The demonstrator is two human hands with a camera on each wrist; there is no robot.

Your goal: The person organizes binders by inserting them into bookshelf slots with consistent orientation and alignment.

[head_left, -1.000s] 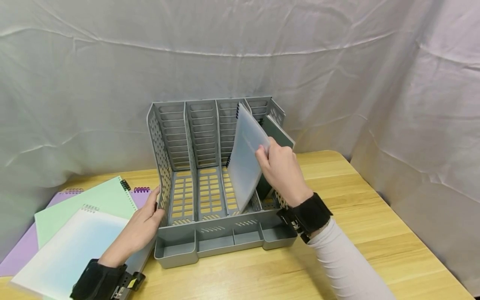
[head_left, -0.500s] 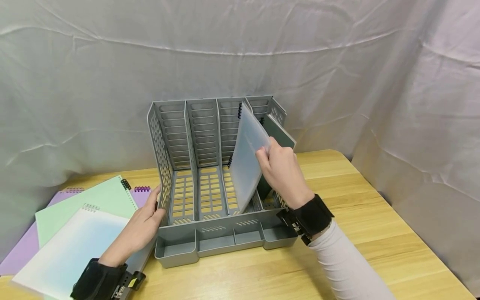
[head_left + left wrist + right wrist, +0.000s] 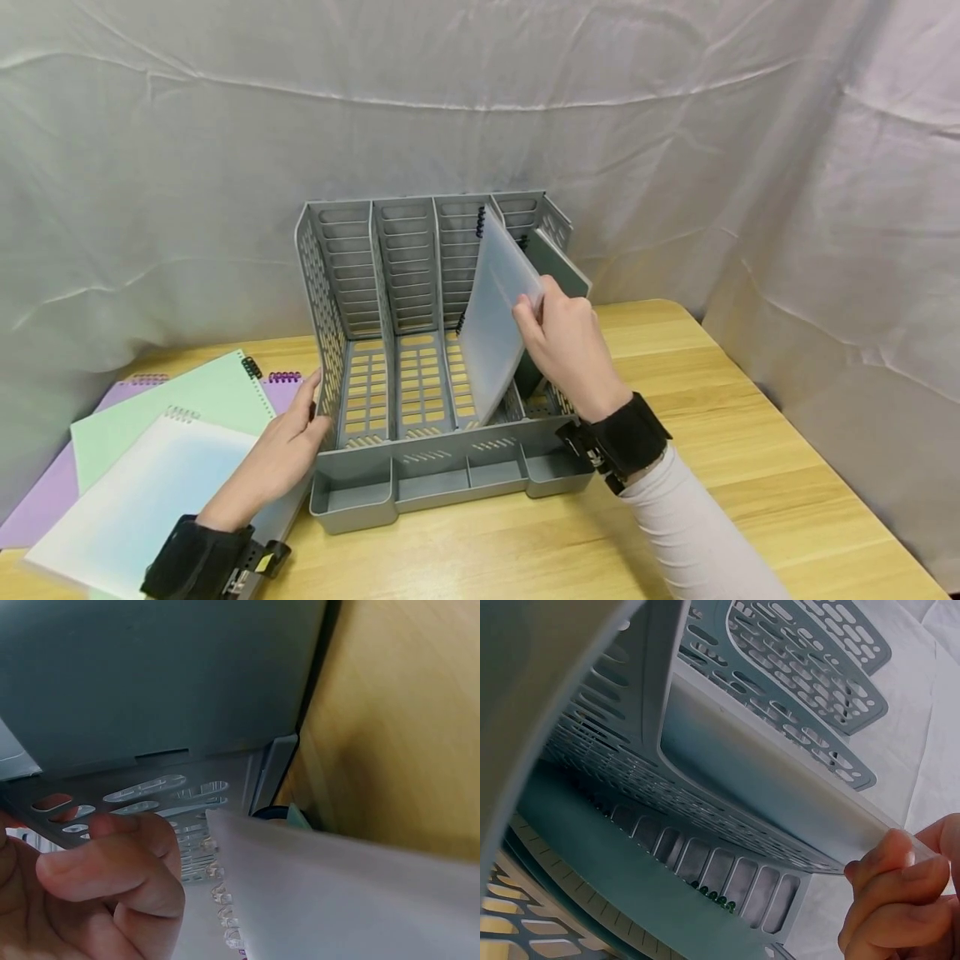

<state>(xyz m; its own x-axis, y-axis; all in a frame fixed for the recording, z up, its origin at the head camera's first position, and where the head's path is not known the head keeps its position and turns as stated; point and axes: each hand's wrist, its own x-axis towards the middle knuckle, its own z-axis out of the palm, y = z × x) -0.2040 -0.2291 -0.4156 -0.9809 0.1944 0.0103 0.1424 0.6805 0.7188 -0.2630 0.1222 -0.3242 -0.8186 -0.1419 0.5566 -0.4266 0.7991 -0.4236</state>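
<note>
In the head view my right hand [image 3: 562, 342] pinches the outer edge of a pale blue spiral notebook [image 3: 495, 308]. The notebook stands upright in the third compartment from the left of a grey file rack [image 3: 450, 467], close to the divider on its right. Thumb and fingertips press its edge in the right wrist view, where the notebook [image 3: 757, 769] lies along a slotted divider. My left hand [image 3: 281, 446] holds the rack's left side wall near its front; its curled fingers [image 3: 112, 870] show beside the slotted panel [image 3: 142, 795] in the left wrist view.
A dark green notebook [image 3: 551, 262] stands in the rightmost compartment. Left of the rack, a blue-white notebook [image 3: 150, 492], a mint green one [image 3: 172, 400] and purple ones [image 3: 45, 500] overlap on the wooden table [image 3: 750, 467]. Grey cloth [image 3: 450, 100] hangs behind.
Between the first and second frames the pale blue notebook shifts slightly right, closer to the divider. My right hand drifts slightly right and down. My left hand stays at the side wall.
</note>
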